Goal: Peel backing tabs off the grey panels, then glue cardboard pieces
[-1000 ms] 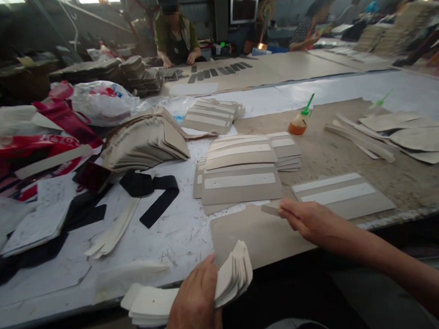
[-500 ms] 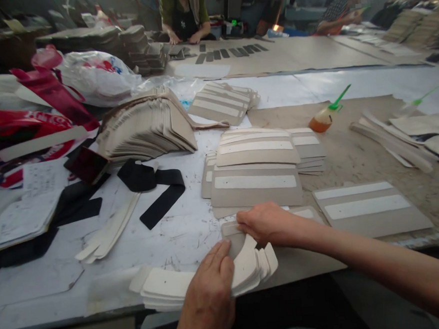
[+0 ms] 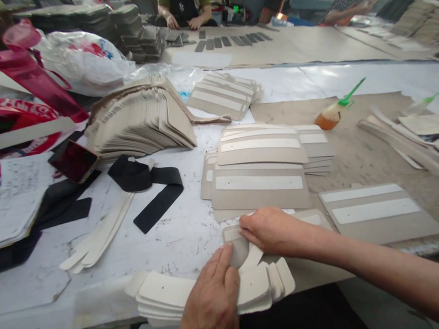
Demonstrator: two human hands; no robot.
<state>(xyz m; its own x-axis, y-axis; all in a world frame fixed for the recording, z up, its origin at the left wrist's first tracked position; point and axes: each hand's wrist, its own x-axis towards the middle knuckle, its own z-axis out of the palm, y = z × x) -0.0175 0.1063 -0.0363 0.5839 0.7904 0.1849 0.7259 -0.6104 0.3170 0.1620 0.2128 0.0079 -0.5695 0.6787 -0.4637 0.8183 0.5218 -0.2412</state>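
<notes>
- Fanned white strips (image 3: 164, 288) curve along the near edge of the table (image 3: 158, 254); they look light and bendy, so hold them mid-length, lest the ends slide apart.
- Your left hand (image 3: 209, 295) grips that bundle around its middle, fingertips reaching the grey panel.
- The grey panel (image 3: 237, 252) lies between your hands, likely light and stiffer; take it by its edges.
- Your right hand (image 3: 267, 231) has its fingers bunched at the panel's pale band (image 3: 232, 235); whether they pinch or press, I cannot tell.
- The striped board (image 3: 382, 231) lies flat rightward, probably rigid enough to lift by one edge.
</notes>
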